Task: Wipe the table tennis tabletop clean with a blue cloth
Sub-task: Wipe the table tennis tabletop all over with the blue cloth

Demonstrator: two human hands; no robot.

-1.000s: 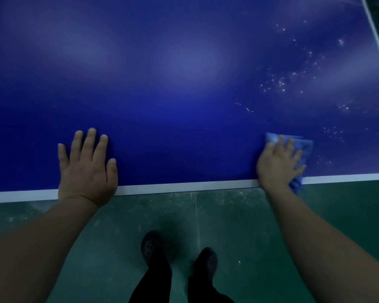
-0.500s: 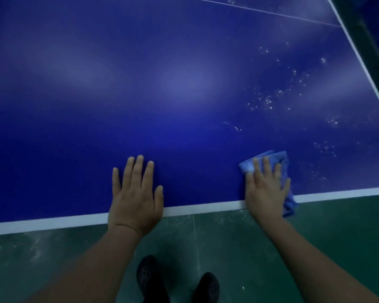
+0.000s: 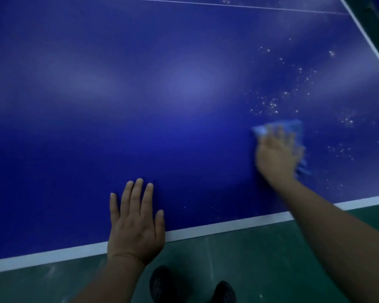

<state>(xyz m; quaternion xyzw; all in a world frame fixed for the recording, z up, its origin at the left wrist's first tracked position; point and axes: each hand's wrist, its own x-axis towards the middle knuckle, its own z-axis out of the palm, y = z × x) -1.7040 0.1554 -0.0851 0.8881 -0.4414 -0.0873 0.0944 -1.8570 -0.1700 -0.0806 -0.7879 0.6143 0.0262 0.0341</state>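
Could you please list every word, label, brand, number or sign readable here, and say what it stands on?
None: no text can be read in this view.
The tabletop carries only plain white lines.
The blue cloth under the right hand is motion-blurred; no label shows.
The left hand and the shoes show no markings.

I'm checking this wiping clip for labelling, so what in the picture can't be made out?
- Right hand, head view: motion blur smears the fingers, so their grip on the blue cloth is unclear.
- Blue cloth: mostly under that hand; its folds are blurred.
- White specks on the tabletop: too small to tell dust from droplets.
- Tabletop: cut off by the left and top edges.
- Shoes: dark, cropped by the bottom edge.
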